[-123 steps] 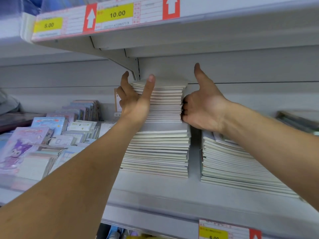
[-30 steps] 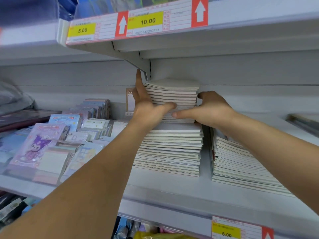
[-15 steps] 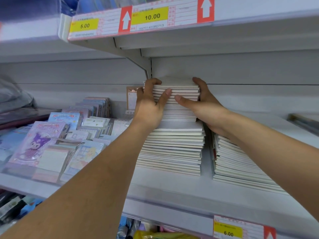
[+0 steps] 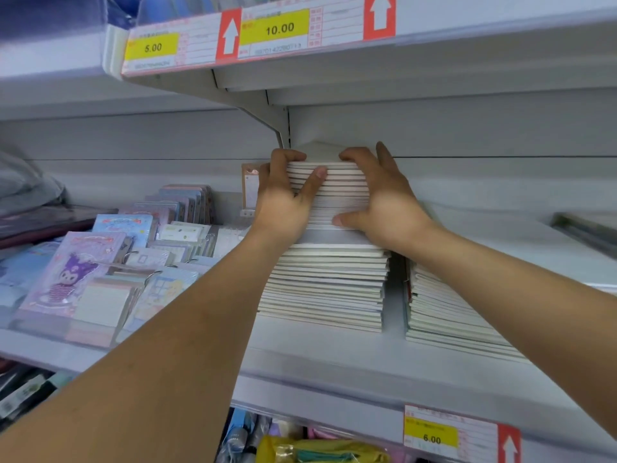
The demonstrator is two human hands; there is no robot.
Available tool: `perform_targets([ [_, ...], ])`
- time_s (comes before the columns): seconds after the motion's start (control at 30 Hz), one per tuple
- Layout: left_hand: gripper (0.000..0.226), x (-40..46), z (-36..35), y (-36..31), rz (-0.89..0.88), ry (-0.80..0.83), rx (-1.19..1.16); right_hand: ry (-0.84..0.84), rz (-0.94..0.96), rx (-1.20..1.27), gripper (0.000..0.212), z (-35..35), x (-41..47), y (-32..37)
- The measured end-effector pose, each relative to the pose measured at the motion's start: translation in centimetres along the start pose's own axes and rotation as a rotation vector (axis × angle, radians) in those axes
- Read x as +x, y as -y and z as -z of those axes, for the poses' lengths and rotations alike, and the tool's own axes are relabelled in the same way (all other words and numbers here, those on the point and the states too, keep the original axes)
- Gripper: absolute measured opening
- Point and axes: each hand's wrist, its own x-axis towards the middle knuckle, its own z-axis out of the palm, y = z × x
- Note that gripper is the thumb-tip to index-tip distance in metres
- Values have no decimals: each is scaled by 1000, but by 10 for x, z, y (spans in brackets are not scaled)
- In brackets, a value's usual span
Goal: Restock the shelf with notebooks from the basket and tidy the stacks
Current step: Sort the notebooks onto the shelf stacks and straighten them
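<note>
A tall stack of white notebooks stands at the middle of the grey shelf. Its upper batch sits further back than the lower batch. My left hand grips the upper batch at its left edge, fingers curled over the top and thumb across the front. My right hand grips the right side of the same batch, fingers over the top and thumb pressed low on the front. A second, lower stack of notebooks lies to the right. No basket is in view.
Colourful cartoon notepads and ring binders fill the shelf's left part. The shelf above, with its price tags and bracket, hangs close over the tall stack. A yellow packet shows on the shelf below. Bare shelf lies in front of the stacks.
Both hands have shifted from the front of the upper batch to its sides. Their fingers now hook over its top, and my right thumb has dropped low on the front.
</note>
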Motion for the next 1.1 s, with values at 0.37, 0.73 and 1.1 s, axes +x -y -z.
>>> perform_targets([
  [0.37,84,-16,20,-27,347,73,-115,-22,-41,-5,107,34,-27,6],
  [0.73,30,-109,-19,-79,-290,413,640,468,-178,-536,69,109,-122,-52],
  [1.1,59,-114,-52,-114,-179,398,604,69,-343,-346,71,135,-108,-47],
])
